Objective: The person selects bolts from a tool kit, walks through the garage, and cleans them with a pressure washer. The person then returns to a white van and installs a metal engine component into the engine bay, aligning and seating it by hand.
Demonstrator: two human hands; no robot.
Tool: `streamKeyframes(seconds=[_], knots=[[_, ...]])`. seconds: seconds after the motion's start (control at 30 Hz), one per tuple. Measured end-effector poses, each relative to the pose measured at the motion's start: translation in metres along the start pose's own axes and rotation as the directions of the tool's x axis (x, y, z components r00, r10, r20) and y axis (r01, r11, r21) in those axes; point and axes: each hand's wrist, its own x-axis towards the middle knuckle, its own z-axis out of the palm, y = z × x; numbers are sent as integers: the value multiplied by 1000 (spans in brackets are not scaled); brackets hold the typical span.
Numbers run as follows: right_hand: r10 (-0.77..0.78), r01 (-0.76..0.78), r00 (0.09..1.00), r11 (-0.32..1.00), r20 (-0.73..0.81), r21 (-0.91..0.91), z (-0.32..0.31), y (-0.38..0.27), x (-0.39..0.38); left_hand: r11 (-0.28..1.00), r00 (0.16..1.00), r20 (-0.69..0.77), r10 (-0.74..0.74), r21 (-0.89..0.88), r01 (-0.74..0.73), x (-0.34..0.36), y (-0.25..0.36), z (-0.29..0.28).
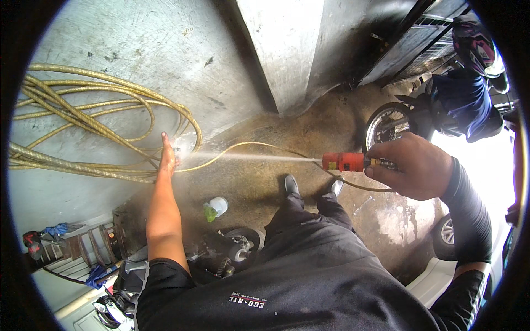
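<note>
Far left: coils of yellow braided hose (88,122) hang in overlapping loops against a scuffed pale wall (165,38). Below them, near the left rim, a blue cloth (55,229) lies on a slatted rack (77,248).

Left grip (168,159) is just right of the coils, forearm bare. Thumb points up, palm faces right and is spread flat, with hold of nothing; the other fingers are foreshortened. A thin white water jet (259,158) meets the palm, with fine mist around it.

Below and right of that grip, a white bucket (219,206) stands on the wet concrete floor (265,190); green cloth (210,213) hangs at its edge. Part of a motorcycle (240,251) shows lower down, beside the wearer's dark trousers (309,211).

Centre right: the red cylindrical spray nozzle (343,161) is in mid-air above the floor, roughly level, aimed left at the palm; the jet leaves its left end.

Right grip (413,168) is closed around the nozzle's rear, thumb below. One strand of hose crosses the floor and passes beneath this grip; its join is hidden.

Beyond: a spoked wheel (388,127) of a second motorcycle, dark blue cloth (461,102) draped over that machine. Lower right, a car wheel (446,237).
</note>
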Motion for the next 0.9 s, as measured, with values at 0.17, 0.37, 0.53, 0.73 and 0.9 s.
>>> streamKeyframes(seconds=[0.17, 0.37, 0.53, 0.73, 0.9], knots=[[57, -59, 996, 998, 63, 26, -5, 1, 5, 1000, 1000, 1, -16, -11, 16, -2, -1, 0], [58, -57, 997, 998, 59, -19, -10, -2, 12, 1000, 1000, 11, -9, -25, 9, -6, 0, 0], [40, -41, 995, 999, 87, 5, -15, -5, 18, 996, 1000, -1, 12, -90, -12, 3, -2, -3], [44, -46, 993, 999, 105, 16, -16, -11, 26, 991, 999, -35, -24, -135, 19, 10, -5, -7], [55, -58, 992, 998, 117, 26, -17, -11, 27, 989, 995, -94, -32, -150, 17, 12, -6, -6]])
